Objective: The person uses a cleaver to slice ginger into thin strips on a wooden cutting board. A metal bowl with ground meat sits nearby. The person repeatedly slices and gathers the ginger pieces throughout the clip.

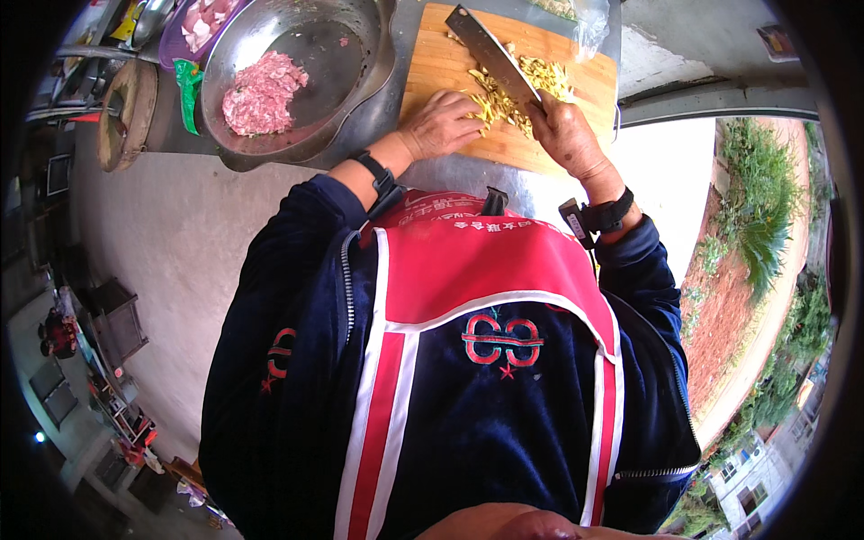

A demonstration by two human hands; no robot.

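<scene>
A bamboo cutting board point(432, 67) lies on the metal counter with chopped yellow strips, which look like ginger, spread over it. My right hand point(567, 131) is closed around the handle of a cleaver point(491, 55), whose blade points to the upper left above the pieces. My left hand point(445, 123) rests on the board's left part, fingers bent, its fingertips at the edge of the yellow strips point(499, 101). Whether it pinches any of them I cannot tell. Left of the board stands a large metal basin point(324, 111) holding a lump of minced meat point(263, 93).
A purple basket point(173, 42) with pale meat pieces stands beyond the basin, near a green packet point(188, 91). A round wooden block point(138, 115) sits at the counter's left. A clear plastic bag point(590, 30) lies at the board's far right corner.
</scene>
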